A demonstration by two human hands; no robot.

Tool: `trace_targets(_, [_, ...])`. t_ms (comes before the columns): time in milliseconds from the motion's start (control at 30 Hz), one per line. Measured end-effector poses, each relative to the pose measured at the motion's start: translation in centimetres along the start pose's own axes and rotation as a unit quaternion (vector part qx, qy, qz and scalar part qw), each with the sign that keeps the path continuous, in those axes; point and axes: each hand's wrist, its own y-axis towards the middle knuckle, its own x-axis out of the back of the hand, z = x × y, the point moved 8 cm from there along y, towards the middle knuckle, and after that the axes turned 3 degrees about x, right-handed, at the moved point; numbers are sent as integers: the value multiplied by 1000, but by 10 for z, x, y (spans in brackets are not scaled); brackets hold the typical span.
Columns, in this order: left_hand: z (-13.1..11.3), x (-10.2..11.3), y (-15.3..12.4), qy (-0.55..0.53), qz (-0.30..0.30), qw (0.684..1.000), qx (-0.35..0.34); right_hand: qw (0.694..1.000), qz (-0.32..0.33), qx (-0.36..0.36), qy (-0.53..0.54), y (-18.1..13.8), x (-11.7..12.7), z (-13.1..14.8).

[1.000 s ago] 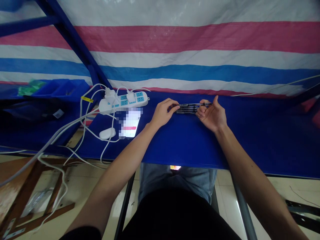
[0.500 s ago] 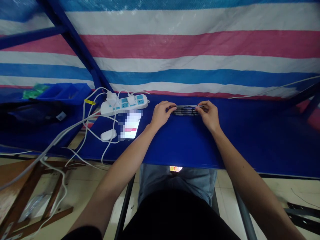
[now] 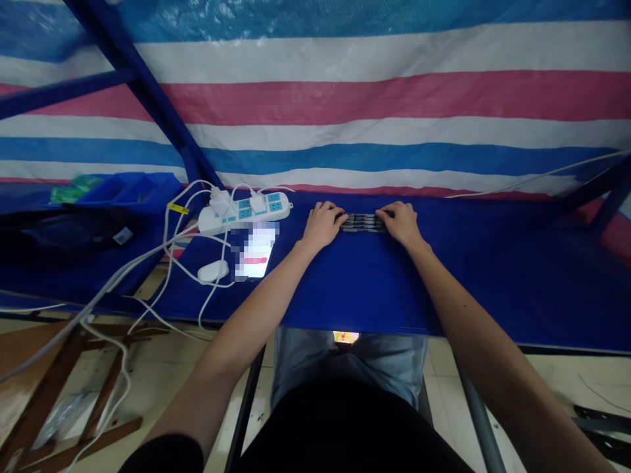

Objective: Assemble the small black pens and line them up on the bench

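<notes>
Several dark pens [image 3: 363, 223] lie side by side in a row on the blue table [image 3: 365, 289], their lengths running left to right. At their left ends, my left hand [image 3: 323, 225] is closed with thumb and fingers around the ends of the row. My right hand [image 3: 400, 223] presses on the right ends in the same way, its thumb towards me. Both hands rest low at the table surface. The pen ends are hidden under the fingers.
Left of my hands lie a lit phone [image 3: 255, 253], a white power strip [image 3: 246, 211] with plugs and a white mouse-shaped object [image 3: 213, 270]. White cables [image 3: 170, 243] loop over the table's left side. Blue bins [image 3: 133, 190] stand farther left. A striped tarp [image 3: 369, 98] hangs behind.
My right hand has moved slightly left, closer to my left hand. The pens now lie in a neater, more even row between both hands. The camera view has tipped up slightly.
</notes>
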Motion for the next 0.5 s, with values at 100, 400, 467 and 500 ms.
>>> trace_targets(100, [-10,-1,-5,2,13,999,-48,995,-79,66,13,-30,43,39])
trace_targets(400, [-28,-19,-13,-2,99,982,-163,823,257,501,70,-311,-60,142])
trace_targets(467, [-29,-17,-13,-10,79,981,-174,886,359,290,50,-296,-103,98])
trace_targets(500, [-29,-16,-13,-11,73,981,-178,900,386,190,71,-286,-113,79])
